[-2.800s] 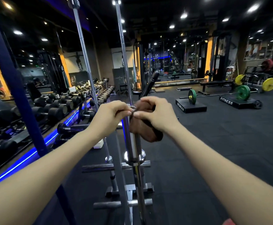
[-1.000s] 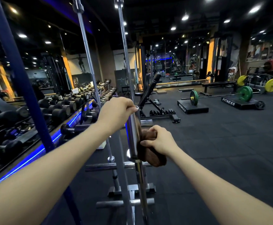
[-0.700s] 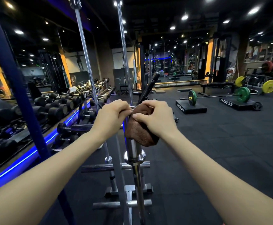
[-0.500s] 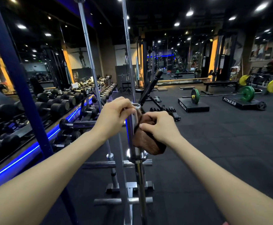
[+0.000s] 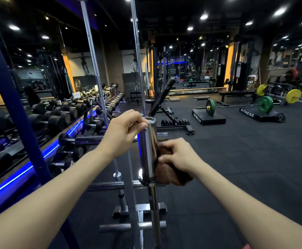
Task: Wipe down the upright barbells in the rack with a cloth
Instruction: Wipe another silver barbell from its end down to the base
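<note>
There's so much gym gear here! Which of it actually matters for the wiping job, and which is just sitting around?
Part of the job:
- brown cloth, held by the right hand against the near barbell sleeve
- left hand, gripping the sleeve's top
- two other upright barbells
- rack

Just sitting around:
- dumbbells
- bench
- loaded green-plate barbell

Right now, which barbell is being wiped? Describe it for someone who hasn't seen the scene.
Start at the steel floor rack in front of the person. Three chrome bars rise from it; take the nearest one, the thick chrome barbell sleeve. Unlike the two thin bars behind, the left hand grips its top and the right hand presses a brown cloth against it.
</note>
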{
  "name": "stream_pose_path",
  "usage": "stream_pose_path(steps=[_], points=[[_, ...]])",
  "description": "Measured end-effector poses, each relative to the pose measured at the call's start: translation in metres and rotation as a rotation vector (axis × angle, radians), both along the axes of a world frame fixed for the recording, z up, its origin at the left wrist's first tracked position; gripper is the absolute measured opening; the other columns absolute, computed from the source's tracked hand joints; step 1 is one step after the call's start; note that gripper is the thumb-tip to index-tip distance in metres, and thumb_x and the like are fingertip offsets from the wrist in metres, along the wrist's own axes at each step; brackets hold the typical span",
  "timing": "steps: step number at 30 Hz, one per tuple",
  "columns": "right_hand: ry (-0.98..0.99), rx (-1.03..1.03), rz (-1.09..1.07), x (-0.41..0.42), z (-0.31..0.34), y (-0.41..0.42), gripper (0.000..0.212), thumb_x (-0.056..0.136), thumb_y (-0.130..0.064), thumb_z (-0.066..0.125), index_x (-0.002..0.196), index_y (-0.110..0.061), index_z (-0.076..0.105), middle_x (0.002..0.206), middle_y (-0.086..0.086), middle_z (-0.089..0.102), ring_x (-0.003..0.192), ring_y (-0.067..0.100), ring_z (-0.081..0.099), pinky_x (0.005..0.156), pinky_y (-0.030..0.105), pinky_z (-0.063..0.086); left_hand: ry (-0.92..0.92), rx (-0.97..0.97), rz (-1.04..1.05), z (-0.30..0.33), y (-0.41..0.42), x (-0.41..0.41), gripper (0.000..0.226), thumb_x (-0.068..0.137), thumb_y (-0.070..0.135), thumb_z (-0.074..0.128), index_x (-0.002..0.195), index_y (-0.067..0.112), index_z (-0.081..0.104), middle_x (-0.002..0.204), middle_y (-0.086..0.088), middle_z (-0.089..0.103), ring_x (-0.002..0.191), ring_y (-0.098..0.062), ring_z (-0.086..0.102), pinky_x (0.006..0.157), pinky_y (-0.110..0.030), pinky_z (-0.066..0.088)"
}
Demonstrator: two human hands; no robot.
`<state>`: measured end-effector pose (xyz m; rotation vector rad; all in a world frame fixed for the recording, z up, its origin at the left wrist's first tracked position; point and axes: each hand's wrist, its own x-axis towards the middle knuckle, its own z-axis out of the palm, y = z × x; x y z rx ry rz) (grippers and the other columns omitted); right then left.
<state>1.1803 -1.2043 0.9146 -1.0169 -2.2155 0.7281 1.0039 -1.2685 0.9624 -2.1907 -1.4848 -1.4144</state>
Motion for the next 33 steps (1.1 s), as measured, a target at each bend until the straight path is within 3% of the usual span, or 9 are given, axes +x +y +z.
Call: stream_pose_path(steps=[4,8,12,16,21,24,28,31,33], points=[[-0.086,-0.044,0.019,0.001,-0.008,0.004,0.042,0.078,-0.012,0.076,0.117,-0.021,0.068,0.11,0.0,0.07,0.1,0.008,0.059,0.079,0.013,0.035,-0.002,-0.021,0.008,0.002,0.0,0.001,0.015,0.087,0.018,0.058,0.088,0.005,0.066,0.087,-0.01,0.062,0.08,-0.016,0.055,0.073,-0.021,0.042],[-0.141,-0.056,0.008,0.003,-0.011,0.002,0.042,0.08,-0.014,0.074,0.12,-0.023,0.066,0.111,0.001,0.07,0.106,0.013,0.06,0.083,0.016,0.036,0.102,-0.03,0.046,0.011,-0.008,0.007,0.01,0.091,0.012,0.06,0.085,0.004,0.062,0.085,-0.005,0.061,0.079,-0.02,0.055,0.07,-0.023,0.041],[-0.176,-0.078,0.025,0.003,-0.011,-0.001,0.036,0.083,-0.012,0.07,0.117,-0.024,0.067,0.109,-0.001,0.07,0.104,0.014,0.061,0.085,0.019,0.04,0.43,-0.143,0.479,0.036,-0.014,0.032,0.034,0.098,0.042,0.041,0.084,0.013,0.053,0.087,0.0,0.056,0.083,-0.026,0.052,0.065,-0.032,0.032],[-0.238,-0.049,-0.008,0.001,-0.014,-0.002,0.036,0.083,-0.018,0.07,0.117,-0.028,0.066,0.113,-0.001,0.069,0.109,0.02,0.061,0.096,0.03,0.045,0.571,-0.147,0.697,0.033,-0.008,0.061,0.03,0.1,0.034,0.042,0.102,0.011,0.061,0.106,-0.01,0.061,0.1,-0.037,0.059,0.068,-0.035,0.034],[-0.221,0.002,-0.031,0.003,-0.022,-0.011,0.035,0.082,-0.02,0.069,0.116,-0.029,0.066,0.113,0.002,0.068,0.11,0.026,0.06,0.097,0.037,0.046,0.377,-0.129,0.564,0.029,-0.017,0.048,0.026,0.098,0.03,0.048,0.107,0.015,0.066,0.108,-0.005,0.062,0.104,-0.028,0.055,0.07,-0.031,0.027],[-0.132,0.018,-0.067,0.003,-0.025,-0.017,0.03,0.078,-0.019,0.069,0.107,-0.025,0.069,0.108,0.004,0.069,0.105,0.026,0.061,0.092,0.037,0.048,0.237,-0.07,0.394,0.024,-0.02,0.035,0.019,0.093,0.026,0.057,0.097,0.014,0.071,0.099,0.0,0.066,0.098,-0.025,0.058,0.074,-0.033,0.037],[0.042,0.066,-0.095,0.004,-0.004,-0.022,0.016,0.073,-0.015,0.073,0.088,-0.011,0.071,0.087,0.005,0.069,0.084,0.02,0.06,0.07,0.025,0.042,0.128,-0.026,0.235,0.018,-0.016,0.02,0.009,0.087,0.017,0.066,0.088,0.011,0.073,0.087,0.001,0.068,0.085,-0.022,0.062,0.075,-0.037,0.048],[0.18,0.231,-0.075,0.004,0.043,-0.023,0.013,0.072,-0.014,0.075,0.078,-0.004,0.068,0.077,0.009,0.067,0.073,0.018,0.055,0.064,0.028,0.04,0.116,0.001,0.166,0.016,-0.013,0.015,0.009,0.086,0.015,0.067,0.088,0.008,0.073,0.086,-0.003,0.07,0.082,-0.017,0.061,0.076,-0.03,0.046],[0.237,0.307,-0.079,0.001,0.071,-0.021,0.019,0.073,-0.02,0.076,0.088,-0.008,0.072,0.087,0.004,0.07,0.082,0.016,0.059,0.074,0.029,0.044,0.118,-0.003,0.106,0.015,-0.012,0.011,0.015,0.084,0.019,0.064,0.086,0.006,0.072,0.082,-0.005,0.068,0.077,-0.01,0.057,0.072,-0.019,0.043]])
